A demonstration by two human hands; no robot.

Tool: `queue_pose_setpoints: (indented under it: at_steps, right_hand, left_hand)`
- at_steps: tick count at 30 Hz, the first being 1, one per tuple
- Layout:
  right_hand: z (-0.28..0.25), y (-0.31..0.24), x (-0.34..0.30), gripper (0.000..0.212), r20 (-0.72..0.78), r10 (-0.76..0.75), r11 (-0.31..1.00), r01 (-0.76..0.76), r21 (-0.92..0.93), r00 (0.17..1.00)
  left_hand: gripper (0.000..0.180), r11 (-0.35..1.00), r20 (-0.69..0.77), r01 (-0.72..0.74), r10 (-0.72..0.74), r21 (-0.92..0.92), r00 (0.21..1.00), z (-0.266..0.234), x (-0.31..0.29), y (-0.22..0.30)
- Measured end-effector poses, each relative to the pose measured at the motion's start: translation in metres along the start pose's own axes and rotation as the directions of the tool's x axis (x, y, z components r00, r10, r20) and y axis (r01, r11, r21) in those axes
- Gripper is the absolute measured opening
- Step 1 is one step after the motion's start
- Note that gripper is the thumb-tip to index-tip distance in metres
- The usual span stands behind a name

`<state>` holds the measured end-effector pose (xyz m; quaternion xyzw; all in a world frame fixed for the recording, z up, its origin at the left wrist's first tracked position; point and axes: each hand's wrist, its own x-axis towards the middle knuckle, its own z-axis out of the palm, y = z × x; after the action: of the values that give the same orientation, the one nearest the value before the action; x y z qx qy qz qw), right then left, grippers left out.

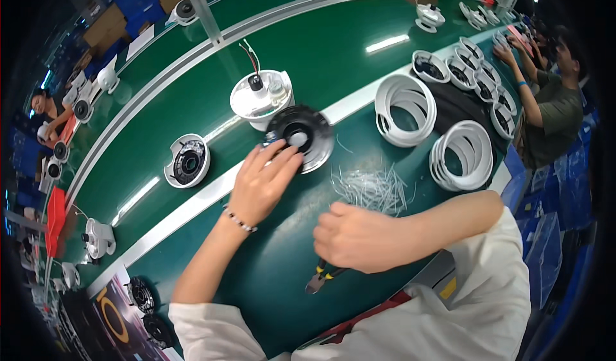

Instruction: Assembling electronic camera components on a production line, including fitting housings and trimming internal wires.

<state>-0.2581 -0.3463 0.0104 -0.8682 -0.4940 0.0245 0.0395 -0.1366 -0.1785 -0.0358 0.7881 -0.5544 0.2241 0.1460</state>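
My left hand (pixel 260 184), with a beaded bracelet at the wrist, holds the near left side of a black round part (pixel 317 133) with a pale centre. Its fingers lie over the rim; the thumb is hidden. That part is slightly blurred, and a white edge shows beneath it. My right hand (pixel 359 236) is closed around diagonal cutters (pixel 315 284) with black and yellow handles, their jaws pointing down and left. Just beyond this hand lies a heap of thin, clear-white plastic strips (pixel 375 191). A white round housing (pixel 262 107) with upright wires stands behind the black part.
White rings stand stacked at the right (pixel 404 111), near several white rings with black inserts (pixel 459 72). On the green belt sits a white cup-shaped housing (pixel 187 162). Black round parts (pixel 141 295) lie at the lower left. Another person (pixel 555 98) works at the far right.
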Motion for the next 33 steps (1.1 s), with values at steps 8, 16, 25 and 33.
queue_pose_setpoints:
  at_steps: [8, 16, 25, 33]
  right_hand:
    - [0.068, 0.005, 0.013, 0.039, -0.158, -0.142, 0.983, 0.158, 0.093, 0.977]
    - [0.033, 0.009, -0.009, 0.058, -0.335, 0.106, 0.972, -0.027, 0.233, 0.936]
    - [-0.060, 0.125, -0.142, 0.021, -0.501, 0.725, 0.434, -0.878, -0.201, 0.473]
    - [-0.035, 0.112, -0.183, 0.027, -0.281, 0.899, 0.279, -0.933, -0.227, 0.337]
  left_hand:
    - [0.025, 0.967, -0.134, 0.250, -0.255, -0.049, 0.958, -0.020, -0.025, 0.006]
    - [0.026, 0.884, -0.029, 0.357, -0.383, -0.301, 0.923, -0.029, -0.099, 0.024]
    - [0.034, 0.689, 0.133, 0.471, -0.485, -0.551, 0.864, -0.021, -0.110, 0.035]
    - [0.007, 0.383, 0.067, 0.612, -0.809, -0.692, 0.583, 0.005, -0.161, 0.001]
